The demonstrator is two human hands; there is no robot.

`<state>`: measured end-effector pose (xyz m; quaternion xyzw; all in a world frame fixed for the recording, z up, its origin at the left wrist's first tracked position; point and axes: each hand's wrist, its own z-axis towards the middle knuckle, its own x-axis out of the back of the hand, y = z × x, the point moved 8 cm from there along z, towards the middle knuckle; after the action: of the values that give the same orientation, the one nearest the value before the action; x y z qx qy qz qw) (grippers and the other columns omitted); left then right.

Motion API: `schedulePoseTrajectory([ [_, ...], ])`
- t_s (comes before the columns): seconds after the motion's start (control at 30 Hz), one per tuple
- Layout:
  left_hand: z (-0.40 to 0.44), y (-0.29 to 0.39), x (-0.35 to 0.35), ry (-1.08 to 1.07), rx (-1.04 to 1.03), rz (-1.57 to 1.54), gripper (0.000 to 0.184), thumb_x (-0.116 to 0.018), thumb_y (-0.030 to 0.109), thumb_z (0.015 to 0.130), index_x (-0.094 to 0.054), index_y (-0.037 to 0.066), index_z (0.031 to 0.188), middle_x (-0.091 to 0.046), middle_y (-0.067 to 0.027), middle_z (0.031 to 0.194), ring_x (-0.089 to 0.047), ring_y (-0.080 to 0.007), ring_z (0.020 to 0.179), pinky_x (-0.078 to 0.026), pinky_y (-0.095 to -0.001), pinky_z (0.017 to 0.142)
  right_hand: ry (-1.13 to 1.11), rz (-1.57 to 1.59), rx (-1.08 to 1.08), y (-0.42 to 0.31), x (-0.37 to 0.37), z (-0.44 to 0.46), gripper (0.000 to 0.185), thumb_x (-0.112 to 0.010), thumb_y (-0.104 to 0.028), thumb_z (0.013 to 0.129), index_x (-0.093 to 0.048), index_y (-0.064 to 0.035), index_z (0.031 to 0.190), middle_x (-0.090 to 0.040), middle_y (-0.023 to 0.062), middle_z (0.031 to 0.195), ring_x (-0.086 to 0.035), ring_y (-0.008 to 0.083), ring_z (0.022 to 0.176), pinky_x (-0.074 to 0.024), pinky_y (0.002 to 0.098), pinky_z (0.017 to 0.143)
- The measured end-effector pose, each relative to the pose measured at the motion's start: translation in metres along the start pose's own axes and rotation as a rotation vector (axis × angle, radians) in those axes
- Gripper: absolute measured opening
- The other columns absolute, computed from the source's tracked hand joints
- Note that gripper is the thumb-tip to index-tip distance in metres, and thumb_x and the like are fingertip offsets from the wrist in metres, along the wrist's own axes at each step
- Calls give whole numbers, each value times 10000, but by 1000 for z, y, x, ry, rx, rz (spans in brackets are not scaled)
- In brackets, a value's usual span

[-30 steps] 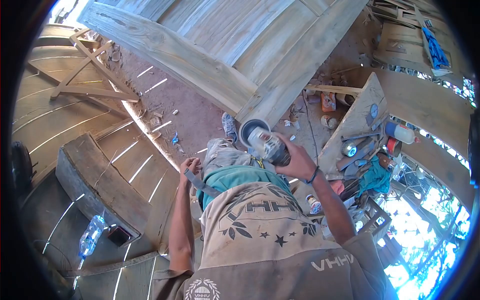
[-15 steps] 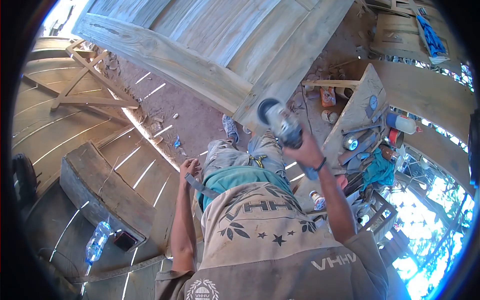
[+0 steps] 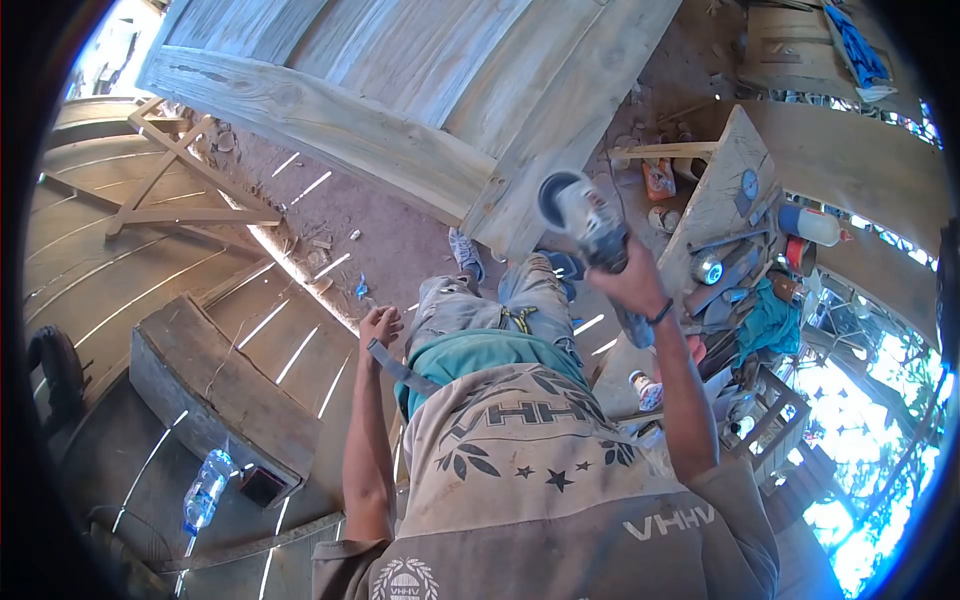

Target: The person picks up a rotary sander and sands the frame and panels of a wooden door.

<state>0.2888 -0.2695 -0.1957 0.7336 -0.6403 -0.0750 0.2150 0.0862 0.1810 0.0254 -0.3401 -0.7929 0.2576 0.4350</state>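
My right hand (image 3: 630, 283) is wrapped round the body of an angle grinder (image 3: 588, 215), out over the right side of my legs. The grinder's round disc end points up and left, close to the near corner of a large panelled wooden door (image 3: 400, 125); I cannot tell if they touch. My left hand (image 3: 381, 324) hangs beside my left hip with its fingers curled in, and nothing shows in it. A loose grey strap (image 3: 402, 368) sticks out from my waist just below that hand.
On the right, a wooden bench (image 3: 735, 165) carries tools, a white bottle (image 3: 808, 224) and a teal cloth (image 3: 770, 318). Curved planks, a wooden frame (image 3: 165, 165) and a thick beam (image 3: 215, 375) with a plastic bottle (image 3: 207, 490) lie left. Debris litters the ground.
My right hand and the grinder have shifted slightly right, away from the door's near corner. The view has turned a little. My left hand stays by my hip.
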Motion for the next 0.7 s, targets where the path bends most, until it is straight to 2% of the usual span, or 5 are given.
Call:
schedulePoseTrajectory([
  [0.1,-1,-2,3,-5,-17,-3,334,-663,309,982,-647,63,1207,-729,-64,1019,-712,-169,818,-523,-290,682,51,106,-9,2,9,4,836,-806,-237,671,-490,4,1406,-711,205,1136,-705,290,1051,-532,385,935],
  [0.4,-4,-31,3,-29,18,-78,346,-669,306,979,-640,57,1218,-714,-51,990,-699,-166,799,-513,-276,657,-256,-39,53,-15,-63,-58,953,-817,-265,662,-402,-72,1498,-650,282,1233,-649,402,1165,-521,421,969],
  [0.5,1,-38,4,-19,8,-61,349,-666,308,981,-636,61,1225,-713,-50,996,-697,-168,808,-519,-286,677,-253,15,-41,-13,-48,-50,939,-813,-258,669,-410,-44,1490,-654,279,1231,-657,378,1163,-509,413,984],
  [0.63,0,-26,2,-15,25,-16,339,-659,309,986,-636,68,1223,-714,-48,1003,-699,-168,822,-524,-296,700,-72,5,-19,10,-16,-22,911,-811,-235,671,-427,-2,1463,-675,267,1196,-684,350,1120,-518,407,968],
  [0.7,1,-20,2,-26,6,-20,331,-649,314,992,-638,75,1220,-715,-47,1008,-703,-168,832,-526,-304,718,75,2,74,1,2,-14,890,-809,-228,669,-440,35,1435,-700,251,1140,-712,324,1052,-543,396,916],
])
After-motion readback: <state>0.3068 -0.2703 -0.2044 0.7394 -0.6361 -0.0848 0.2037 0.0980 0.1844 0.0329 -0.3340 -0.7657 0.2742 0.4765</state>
